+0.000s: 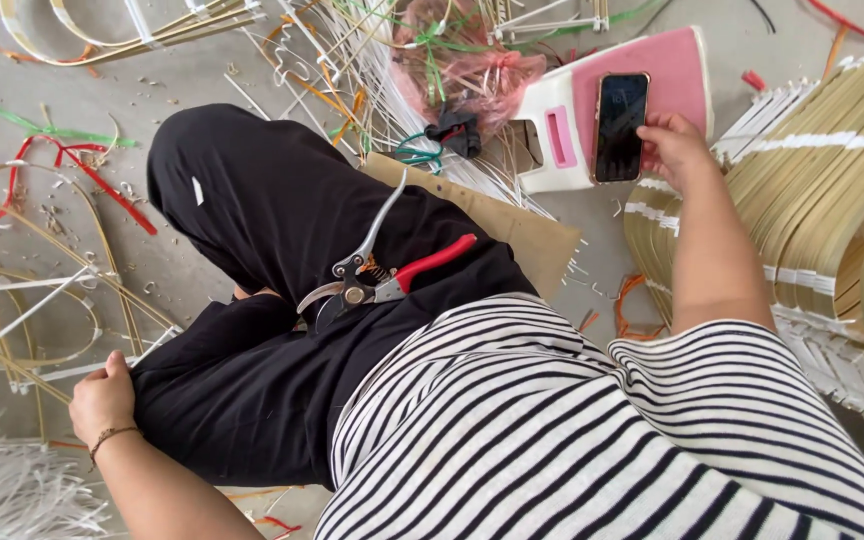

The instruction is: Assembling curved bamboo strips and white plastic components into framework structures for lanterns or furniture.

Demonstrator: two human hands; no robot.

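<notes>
Head view looks down on a seated person in a striped top and black trousers. Right hand (674, 145) reaches forward, its grip closed around the lower edge of a dark smartphone (620, 126), thumb on the near side. Just beyond that grip the phone lies against a pink and white plastic stool (687, 70). Left hand (102, 397) rests low at the person's side, fingers curled shut on the black trouser fabric (252, 200) at the knee. Between the two hands, on the lap, lie red-handled pruning shears (382, 280), blades apart, touched by neither hand. Bent cane frames (42, 300) and cuttings lie on the concrete floor (202, 70) beside the left grip; stacked bamboo strips (812, 170) lie just right of the phone grip. Cutting work looks paused; the phone has the person's attention.
</notes>
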